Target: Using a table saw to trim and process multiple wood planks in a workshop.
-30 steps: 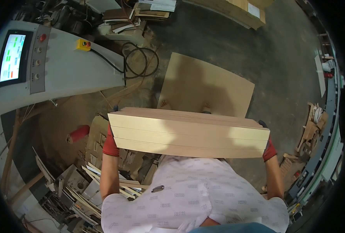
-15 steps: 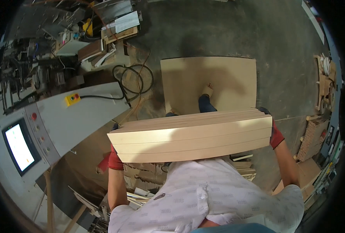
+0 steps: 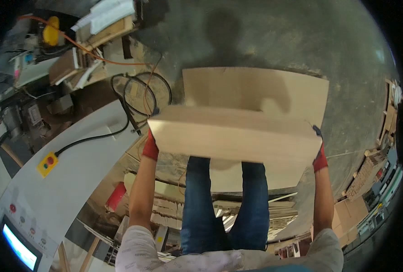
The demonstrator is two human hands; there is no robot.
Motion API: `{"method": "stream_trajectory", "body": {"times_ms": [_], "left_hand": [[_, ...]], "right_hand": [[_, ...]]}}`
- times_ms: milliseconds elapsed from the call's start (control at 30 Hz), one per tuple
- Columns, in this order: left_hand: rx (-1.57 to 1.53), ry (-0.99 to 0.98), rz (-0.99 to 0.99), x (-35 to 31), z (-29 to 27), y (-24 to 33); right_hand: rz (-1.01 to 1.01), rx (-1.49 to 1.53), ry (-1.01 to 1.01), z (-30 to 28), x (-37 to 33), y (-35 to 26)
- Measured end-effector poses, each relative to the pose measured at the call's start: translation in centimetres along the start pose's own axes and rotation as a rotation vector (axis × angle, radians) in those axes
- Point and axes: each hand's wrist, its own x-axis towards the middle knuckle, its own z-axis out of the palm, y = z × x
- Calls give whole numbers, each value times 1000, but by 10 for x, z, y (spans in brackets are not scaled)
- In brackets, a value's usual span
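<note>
Workshop floor: my l. hand (image 3: pixel 150 145) and r. hand (image 3: pixel 320 156), both in red gloves w/ dark fingers, carry a pale wood stack (image 3: pixel 233 141) btwn them, one hand at each end. Each grip is closed firmly on its end, opened only as far as the wood's depth forces it, w/ dark fingertips at the far corners; can't tell how the fingers sit underneath. The stack is held crosswise in front of my legs, in blue jeans (image 3: pixel 197 199), over a tan sheet (image 3: pixel 301 93) on the floor. Its seams are blurred.

On my left, a grey machine cabinet (image 3: pixel 90 158) w/ a lit screen (image 3: pixel 20 247) and a yellow switch box (image 3: pixel 48 164), black cable (image 3: pixel 97 137) running off it. A red cylinder (image 3: pixel 116 196) lies nearby, wood offcuts (image 3: pixel 283 213) are close to my legs, and cardboard (image 3: pixel 350 213) is at far rt.
</note>
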Motion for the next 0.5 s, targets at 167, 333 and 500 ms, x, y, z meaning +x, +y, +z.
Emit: {"method": "stream_trajectory", "body": {"times_ms": [167,333,500], "left_hand": [[99,147,67,168,-35,-26],[-55,-61,-3,319,-28,-31],[45,100,8,357,4,-16]], "right_hand": [[192,-94,434,111,150,49],[-130,-232,56,-5,343,114],[-32,-251,69,12,399,132]]}}
